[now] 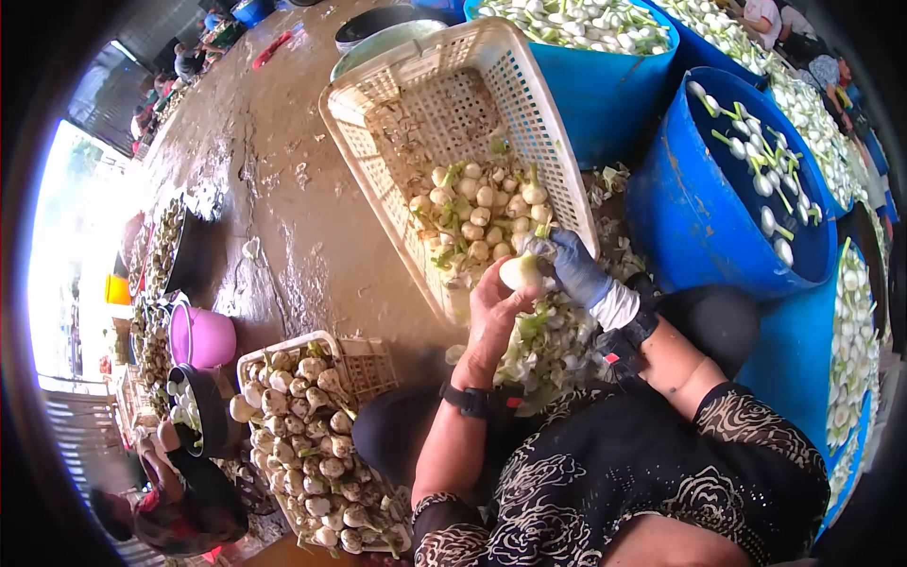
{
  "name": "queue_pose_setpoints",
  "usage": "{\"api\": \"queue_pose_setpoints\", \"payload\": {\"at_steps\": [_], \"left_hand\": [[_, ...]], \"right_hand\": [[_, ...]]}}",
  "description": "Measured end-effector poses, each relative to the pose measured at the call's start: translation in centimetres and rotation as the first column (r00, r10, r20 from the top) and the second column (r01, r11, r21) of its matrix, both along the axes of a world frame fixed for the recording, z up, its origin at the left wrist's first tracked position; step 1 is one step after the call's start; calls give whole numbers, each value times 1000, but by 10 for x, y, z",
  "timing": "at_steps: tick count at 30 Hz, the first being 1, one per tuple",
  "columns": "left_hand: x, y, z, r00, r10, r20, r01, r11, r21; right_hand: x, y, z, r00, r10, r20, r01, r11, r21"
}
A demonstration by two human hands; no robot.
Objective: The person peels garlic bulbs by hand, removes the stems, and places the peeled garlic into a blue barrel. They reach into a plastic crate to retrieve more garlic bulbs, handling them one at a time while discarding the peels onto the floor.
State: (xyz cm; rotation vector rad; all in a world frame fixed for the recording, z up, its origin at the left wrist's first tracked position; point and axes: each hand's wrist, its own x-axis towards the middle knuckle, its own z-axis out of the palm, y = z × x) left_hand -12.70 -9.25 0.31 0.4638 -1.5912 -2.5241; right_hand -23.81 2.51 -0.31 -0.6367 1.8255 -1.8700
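My bare left hand [495, 307] is closed around a white onion bulb [519, 273] with a short pale-green stalk. My right hand [578, 268], in a blue-grey glove, is up against the same bulb with its fingers curled in. Anything inside those fingers is hidden from view. Both hands are over the near end of a large cream plastic basket [378, 181], where several untrimmed onions [482, 208] lie heaped. Beneath my hands is a pile of pale peelings and green leaves [548, 345].
A second basket [373, 367] heaped with onions stands at my left. To the right, blue barrels [661, 217] hold peeled onions, some floating. A pink bucket [203, 336] and a seated person [179, 501] are farther left. The floor [283, 189] looks wet.
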Motion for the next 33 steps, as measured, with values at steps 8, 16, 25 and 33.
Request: {"api": "queue_pose_setpoints", "payload": {"at_steps": [8,16,25,33], "left_hand": [[-7,10,-26,979,177,-97,-202,853,-481],[-3,12,-16,980,186,-69,-197,956,-218],[-4,-4,0,992,79,-98,-49,959,279],[-8,-9,-29,999,47,6,-46,928,369]], "right_hand": [[1,-4,-19,981,-7,-195,40,986,163],[6,-2,-16,989,-42,-141,41,999,-9],[-3,16,-6,968,107,-227,-91,993,80],[8,5,17,992,86,92,-69,981,-181]]}}
